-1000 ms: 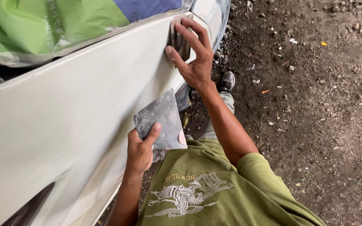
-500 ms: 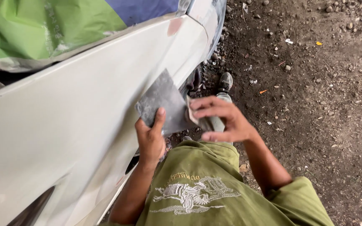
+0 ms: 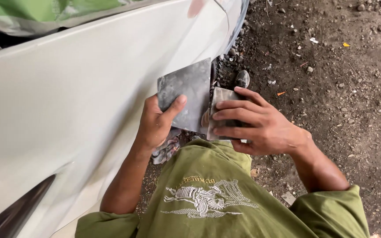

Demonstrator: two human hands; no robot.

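Your left hand (image 3: 157, 123) grips a flat grey metal plate (image 3: 186, 92), thumb pressed across its face, holding it just beside the white car panel (image 3: 67, 101). Your right hand (image 3: 256, 125) closes its fingers over a smaller grey scraper (image 3: 220, 98), whose edge touches the plate on the side away from the panel, above the dirt ground (image 3: 331, 66).

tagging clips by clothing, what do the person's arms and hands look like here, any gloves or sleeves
Both hands are bare: no gloves, rings or watch show on the left hand or the right hand. The forearms are bare too. Short, loose olive-green sleeves end near the elbows, part of a T-shirt with a pale printed emblem on the chest.
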